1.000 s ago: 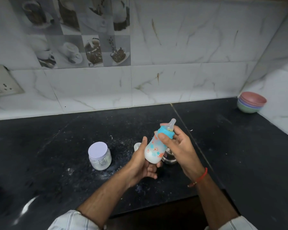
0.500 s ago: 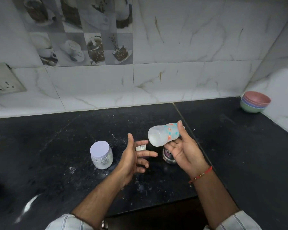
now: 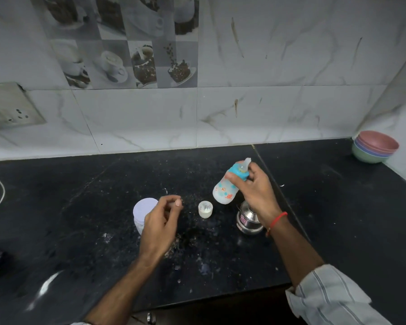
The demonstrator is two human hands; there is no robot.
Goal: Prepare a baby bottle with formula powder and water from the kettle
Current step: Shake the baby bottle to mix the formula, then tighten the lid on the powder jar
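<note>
Bottle held up over the black worktop (image 3: 80,207)

I see my right hand (image 3: 256,191), grip curled round the blue collar of the tilted baby bottle (image 3: 225,191), above the steel kettle (image 3: 247,221). My left hand (image 3: 159,221) hovers with fingers loosely curled, holding nothing, over the white-lidded formula jar (image 3: 142,207). A small cap (image 3: 205,208) sits between.

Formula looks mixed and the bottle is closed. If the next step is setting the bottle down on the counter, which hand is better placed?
Probably the right. The right hand already grips the baby bottle by its blue collar, tilted above the steel pot. The left hand hovers over the white-lidded jar, loosely curled, holding nothing.
</note>
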